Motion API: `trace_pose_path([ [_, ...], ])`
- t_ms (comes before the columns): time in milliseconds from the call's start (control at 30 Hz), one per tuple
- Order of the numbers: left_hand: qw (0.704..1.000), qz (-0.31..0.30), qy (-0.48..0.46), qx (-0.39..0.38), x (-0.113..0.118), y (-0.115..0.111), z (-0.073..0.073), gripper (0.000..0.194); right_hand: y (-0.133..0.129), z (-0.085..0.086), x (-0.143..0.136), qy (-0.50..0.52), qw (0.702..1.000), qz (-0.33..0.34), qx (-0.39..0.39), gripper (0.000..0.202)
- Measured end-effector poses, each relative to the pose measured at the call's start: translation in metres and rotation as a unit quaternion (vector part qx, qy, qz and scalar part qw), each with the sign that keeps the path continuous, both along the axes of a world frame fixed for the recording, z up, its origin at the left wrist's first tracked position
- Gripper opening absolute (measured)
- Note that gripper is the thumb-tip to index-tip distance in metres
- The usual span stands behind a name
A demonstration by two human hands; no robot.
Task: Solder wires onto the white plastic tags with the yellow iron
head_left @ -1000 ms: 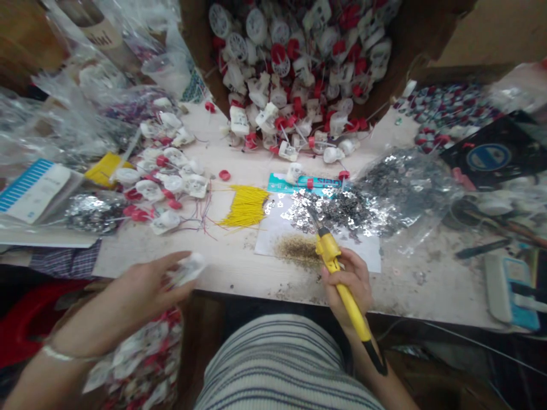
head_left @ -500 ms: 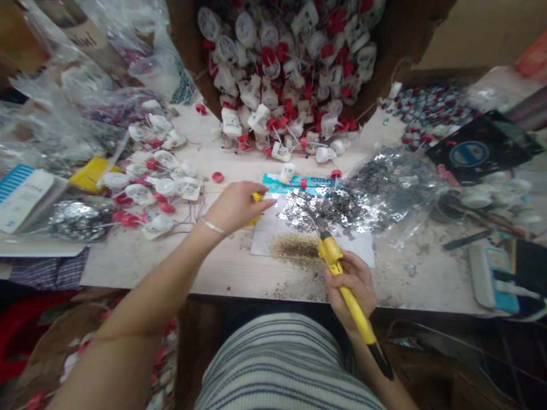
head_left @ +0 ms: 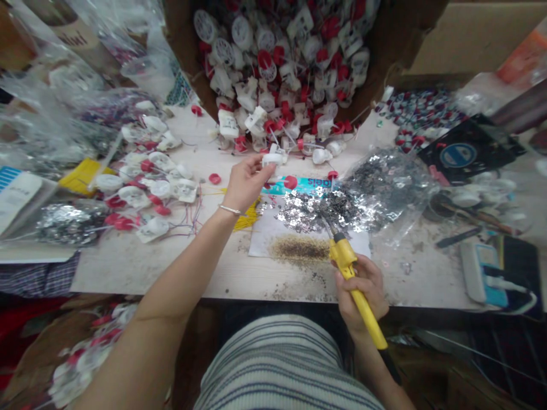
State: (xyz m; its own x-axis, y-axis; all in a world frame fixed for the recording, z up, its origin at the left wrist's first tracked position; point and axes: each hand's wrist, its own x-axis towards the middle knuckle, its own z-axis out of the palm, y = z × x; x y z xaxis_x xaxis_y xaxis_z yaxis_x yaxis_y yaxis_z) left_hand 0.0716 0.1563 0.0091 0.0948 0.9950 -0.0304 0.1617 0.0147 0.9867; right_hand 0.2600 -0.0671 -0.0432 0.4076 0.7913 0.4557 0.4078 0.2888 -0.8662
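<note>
My left hand (head_left: 247, 185), with a bracelet at the wrist, has thumb and fingers closed on a small white plastic motor housing (head_left: 274, 157). A red disc (head_left: 290, 182) shows just below it; I cannot tell whether the two are joined. My right hand (head_left: 365, 287) is wrapped round a yellow soldering iron (head_left: 362, 304) with a black rear end. Its metal tip (head_left: 329, 222) points at a heap of small shiny metal pieces (head_left: 299, 210). Under the tip side lies a white sheet (head_left: 260, 245) with a brown granular patch (head_left: 303, 248).
A large carton (head_left: 183, 45) of white and red plastic parts lies open at the back. More such parts (head_left: 149, 188) and yellow wires (head_left: 248, 219) are on the left. A clear bag of metal pieces (head_left: 388, 176) and a power strip (head_left: 482, 273) are on the right.
My left hand has moved up and away from me and closed on the white housing; before, its fingers were apart. The iron has shifted slightly right in view.
</note>
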Motion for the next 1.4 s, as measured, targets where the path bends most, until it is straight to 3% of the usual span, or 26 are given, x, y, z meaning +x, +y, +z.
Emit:
trace_pose_path([
  [67,0.979,-0.032,-0.153,-0.134,-0.004,-0.027,0.002,0.018,0.006,0.001,-0.004,0.032,0.999,-0.001,0.004,0.023],
  [100,0.950,-0.055,-0.224,-0.210,-0.004,-0.043,0.001,0.016,0.010,0.003,-0.007,0.044,0.999,0.004,0.005,0.023],
  [200,0.816,-0.126,-0.385,-0.413,0.000,-0.097,-0.014,0.019,0.022,0.009,-0.018,0.057,0.998,0.038,0.001,0.025],
  [267,0.734,-0.159,-0.452,-0.481,0.004,-0.130,-0.027,0.024,0.028,0.012,-0.026,0.047,0.996,0.079,-0.020,0.026],
  [300,0.708,-0.167,-0.477,-0.494,0.005,-0.143,-0.034,0.026,0.031,0.013,-0.028,0.039,0.994,0.102,-0.032,0.025],
  [400,0.676,-0.196,-0.488,-0.516,0.002,-0.171,-0.046,0.038,0.037,0.013,-0.031,0.000,0.988,0.144,-0.046,0.022],
  [533,0.699,-0.201,-0.373,-0.576,-0.022,-0.178,-0.041,0.047,0.043,0.007,-0.022,-0.076,0.984,0.161,-0.014,0.020],
  [633,0.736,-0.231,-0.204,-0.603,-0.048,-0.174,-0.026,0.060,0.046,0.002,-0.013,-0.114,0.977,0.181,-0.015,0.019],
  [700,0.778,-0.286,-0.065,-0.556,-0.062,-0.170,-0.013,0.061,0.045,0.000,-0.009,-0.121,0.975,0.183,-0.015,0.019],
  [800,0.836,-0.378,0.122,-0.378,-0.068,-0.164,0.002,0.043,0.041,0.002,-0.008,-0.111,0.982,0.155,-0.006,0.020],
  [900,0.882,-0.387,0.231,-0.142,-0.055,-0.162,0.002,0.024,0.037,0.004,-0.010,-0.096,0.988,0.116,-0.020,0.019],
  [967,0.878,-0.367,0.307,0.012,-0.043,-0.162,-0.005,0.019,0.034,0.005,-0.011,-0.088,0.991,0.102,-0.028,0.019],
  [1033,0.847,-0.354,0.379,0.117,-0.032,-0.163,-0.012,0.016,0.032,0.006,-0.010,-0.078,0.992,0.096,-0.023,0.020],
  [1100,0.834,-0.340,0.403,0.163,-0.025,-0.163,-0.016,0.013,0.027,0.007,-0.008,-0.067,0.994,0.083,-0.017,0.020],
  [1200,0.888,-0.295,0.320,0.151,-0.018,-0.165,-0.013,0.009,0.018,0.007,-0.008,-0.037,0.997,0.069,-0.017,0.022],
  [1267,0.927,-0.262,0.243,0.113,-0.012,-0.166,-0.009,0.006,0.013,0.007,-0.013,0.019,0.995,0.093,-0.030,0.024],
  [1333,0.948,-0.242,0.191,0.078,-0.006,-0.168,-0.007,0.005,0.010,0.009,-0.022,0.084,0.988,0.117,-0.060,0.025],
  [1400,0.955,-0.228,0.182,0.059,0.000,-0.169,-0.008,0.005,0.011,0.011,-0.031,0.112,0.985,0.097,-0.088,0.025],
])
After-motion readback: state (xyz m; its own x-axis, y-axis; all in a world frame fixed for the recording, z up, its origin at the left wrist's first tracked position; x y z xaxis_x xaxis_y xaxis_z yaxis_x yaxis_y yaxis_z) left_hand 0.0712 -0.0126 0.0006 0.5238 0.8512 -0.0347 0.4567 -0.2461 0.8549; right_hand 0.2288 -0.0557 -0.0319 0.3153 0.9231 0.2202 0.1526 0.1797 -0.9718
